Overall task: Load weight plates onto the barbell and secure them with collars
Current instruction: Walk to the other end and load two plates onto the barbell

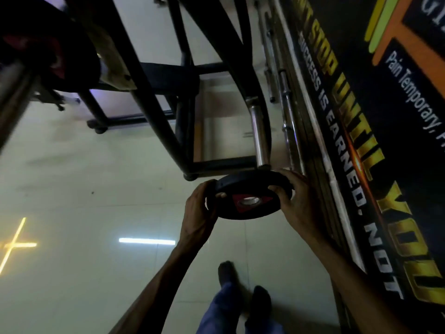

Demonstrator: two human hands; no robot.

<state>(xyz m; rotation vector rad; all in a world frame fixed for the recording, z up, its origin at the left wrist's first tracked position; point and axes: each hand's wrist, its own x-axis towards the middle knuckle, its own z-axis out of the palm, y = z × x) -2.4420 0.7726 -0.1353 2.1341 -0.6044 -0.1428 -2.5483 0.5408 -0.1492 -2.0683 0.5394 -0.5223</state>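
A small black weight plate [250,189] with a red centre mark and a steel hub sits in mid-frame, held between both hands. My left hand [199,208] grips its left rim and my right hand [292,196] grips its right rim. Directly behind the plate a chrome storage peg [258,136] sticks out from the black rack frame [154,104], and the plate hangs at the peg's tip. At the upper left a barbell sleeve [12,104] carries a large black plate [57,54] with red marking. No collar is visible.
Spare chrome bars [284,92] lean along the wall at the right, beside a dark banner [361,116] with yellow lettering. Pale glossy floor tiles [84,213] spread to the left. My feet [240,297] stand just below the plate.
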